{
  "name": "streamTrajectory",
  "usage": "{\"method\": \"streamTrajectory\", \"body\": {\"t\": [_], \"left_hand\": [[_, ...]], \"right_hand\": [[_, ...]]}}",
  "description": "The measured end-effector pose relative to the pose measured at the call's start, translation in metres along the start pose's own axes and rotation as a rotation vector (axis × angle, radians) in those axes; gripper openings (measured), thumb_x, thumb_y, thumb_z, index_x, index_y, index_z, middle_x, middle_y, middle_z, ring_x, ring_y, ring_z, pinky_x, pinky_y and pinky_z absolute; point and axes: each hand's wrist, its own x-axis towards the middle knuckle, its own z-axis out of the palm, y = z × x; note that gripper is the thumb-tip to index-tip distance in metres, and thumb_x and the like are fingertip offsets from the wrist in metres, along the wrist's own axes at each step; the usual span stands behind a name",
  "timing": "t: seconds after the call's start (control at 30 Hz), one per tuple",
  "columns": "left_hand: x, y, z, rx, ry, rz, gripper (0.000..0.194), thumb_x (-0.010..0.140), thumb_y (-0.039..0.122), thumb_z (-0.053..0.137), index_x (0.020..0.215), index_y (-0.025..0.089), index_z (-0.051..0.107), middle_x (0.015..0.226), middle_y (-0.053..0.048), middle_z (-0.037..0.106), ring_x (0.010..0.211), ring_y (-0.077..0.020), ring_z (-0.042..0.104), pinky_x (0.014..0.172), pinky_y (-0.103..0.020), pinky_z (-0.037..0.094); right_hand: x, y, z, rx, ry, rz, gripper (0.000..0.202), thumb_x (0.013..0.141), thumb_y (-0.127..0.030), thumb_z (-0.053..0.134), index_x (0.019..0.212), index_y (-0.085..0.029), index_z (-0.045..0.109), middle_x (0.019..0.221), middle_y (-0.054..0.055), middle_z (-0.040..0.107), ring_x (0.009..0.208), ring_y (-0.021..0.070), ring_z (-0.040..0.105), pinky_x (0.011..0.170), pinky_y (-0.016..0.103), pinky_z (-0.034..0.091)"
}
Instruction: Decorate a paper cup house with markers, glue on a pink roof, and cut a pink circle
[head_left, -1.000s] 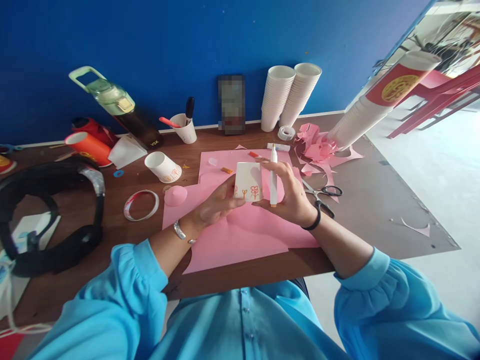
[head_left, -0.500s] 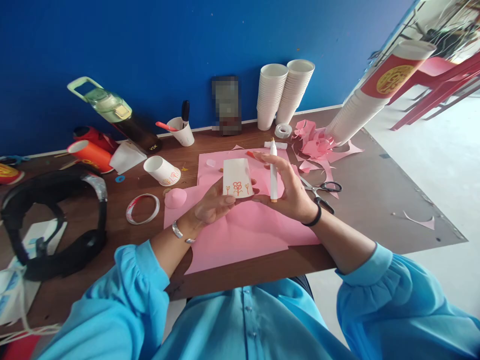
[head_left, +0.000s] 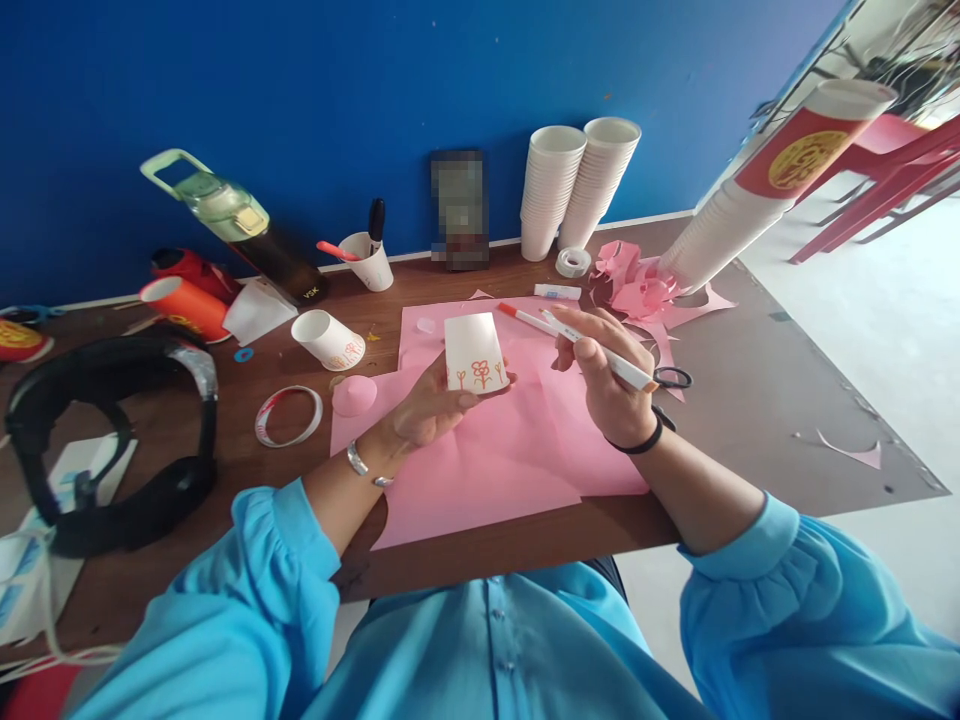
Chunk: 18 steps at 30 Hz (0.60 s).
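Observation:
My left hand [head_left: 435, 403] is closed around the lower part of a white paper cup [head_left: 472, 345], held upside down above the pink paper [head_left: 480, 470]. Orange flowers are drawn along the cup's lower band. To its right, my right hand [head_left: 607, 375] grips a white marker pen [head_left: 611, 358] between thumb and fingers, its tip pointing up and left, apart from the cup. A red-ended marker [head_left: 525, 318] lies on the paper just beyond. The scissors [head_left: 673, 377] are partly hidden behind my right hand. Another paper cup with drawn flowers [head_left: 328, 340] lies tilted at the left.
Stacked paper cups [head_left: 551, 195] stand by the blue wall, with a tape roll [head_left: 574, 262] before them. Crumpled pink scraps [head_left: 637, 285] lie at the right. A pen cup [head_left: 371, 265], a bottle [head_left: 255, 235], a bangle [head_left: 289, 416] and a black headset [head_left: 112, 450] occupy the left.
My right hand has turned the marker from upright to slanted, its tip now toward the upper left, and moved slightly right. My left hand keeps its hold on the cup, which has tilted a little.

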Motion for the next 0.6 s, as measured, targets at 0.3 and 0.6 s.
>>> {"method": "streamTrajectory", "body": {"t": [0.3, 0.6], "left_hand": [[0.003, -0.010, -0.010, 0.118, 0.029, -0.013, 0.069, 0.070, 0.029, 0.093, 0.132, 0.028, 0.063, 0.124, -0.007, 0.072, 0.124, -0.0319, 0.066, 0.113, -0.055, 0.046], [0.004, -0.012, -0.009, 0.185, 0.039, -0.020, 0.068, 0.067, 0.031, 0.095, 0.127, 0.028, 0.063, 0.127, -0.007, 0.069, 0.122, -0.0304, 0.062, 0.104, -0.045, 0.045]], "right_hand": [[-0.003, -0.020, -0.006, 0.118, -0.035, 0.041, 0.012, 0.099, -0.031, 0.067, 0.098, -0.021, 0.074, 0.075, 0.000, 0.069, 0.057, 0.0131, 0.064, 0.054, 0.029, 0.051], [-0.008, -0.030, -0.003, 0.106, -0.183, -0.025, 0.002, 0.095, -0.020, 0.066, 0.095, -0.021, 0.068, 0.075, 0.001, 0.071, 0.061, 0.0151, 0.067, 0.055, 0.030, 0.054]]}}
